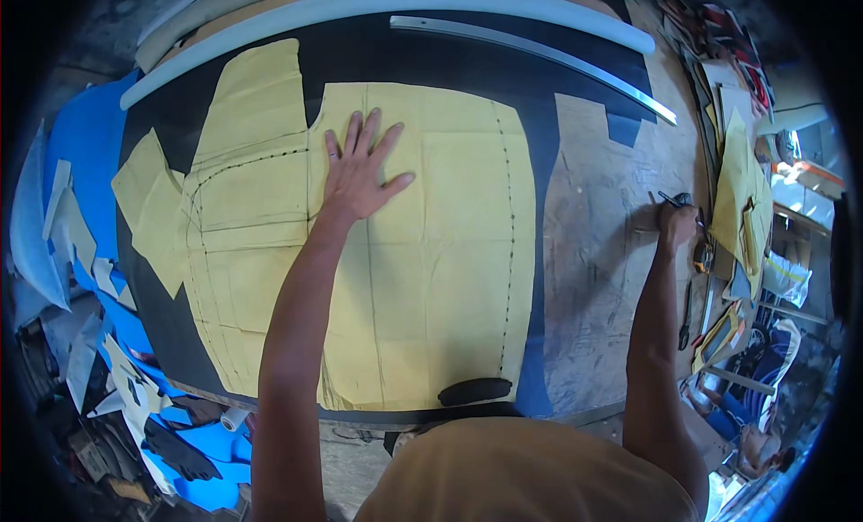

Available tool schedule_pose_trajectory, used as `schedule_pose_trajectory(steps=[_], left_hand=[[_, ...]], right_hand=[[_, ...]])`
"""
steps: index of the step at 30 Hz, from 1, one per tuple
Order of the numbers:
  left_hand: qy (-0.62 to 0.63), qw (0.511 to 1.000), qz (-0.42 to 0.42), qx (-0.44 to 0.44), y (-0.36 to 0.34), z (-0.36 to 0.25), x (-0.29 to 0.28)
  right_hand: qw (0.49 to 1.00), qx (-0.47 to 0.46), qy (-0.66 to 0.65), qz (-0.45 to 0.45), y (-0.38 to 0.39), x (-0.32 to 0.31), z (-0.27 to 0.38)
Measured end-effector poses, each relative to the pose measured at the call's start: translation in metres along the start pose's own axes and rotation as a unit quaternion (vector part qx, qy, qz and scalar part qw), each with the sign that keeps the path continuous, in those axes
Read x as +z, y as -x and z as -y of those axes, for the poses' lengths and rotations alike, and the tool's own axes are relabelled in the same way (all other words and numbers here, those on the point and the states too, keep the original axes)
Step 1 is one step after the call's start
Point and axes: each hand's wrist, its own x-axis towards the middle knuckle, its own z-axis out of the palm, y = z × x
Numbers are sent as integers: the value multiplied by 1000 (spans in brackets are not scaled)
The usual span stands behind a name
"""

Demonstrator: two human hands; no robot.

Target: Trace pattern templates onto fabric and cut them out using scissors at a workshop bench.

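Observation:
My left hand [364,167] lies flat with fingers spread on a large yellow paper pattern [449,198]. Pen lines and dashed marks run across the paper, which rests on a black sheet [360,50]. Further left, a smaller yellow piece [153,198] sits beside it. Over at the table's right side, my right hand [679,223] is closed around a small dark tool [671,199] with a thin end sticking out; its kind is not clear. A dark oblong pad [475,392] rests on the pattern's near edge.
A long metal straightedge [539,54] and a pale roll [387,2] lie at the far side. Near my right hand are a tape measure [703,256], a slim dark tool [688,315] and yellow scraps [739,207]. Blue material [85,153] hangs at left. Another person [764,450] is at lower right.

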Motion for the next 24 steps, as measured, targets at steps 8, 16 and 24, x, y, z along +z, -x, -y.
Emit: schedule_pose_trajectory(steps=[8, 16, 24], left_hand=[[46, 997, -55, -23, 7, 25, 13], [40, 998, -47, -14, 4, 18, 13], [-21, 997, -60, -45, 39, 4, 10]], right_hand=[[764, -464, -409, 182, 165, -127, 251], [656, -638, -345, 208, 259, -150, 375], [730, -549, -379, 149, 286, -158, 299]])
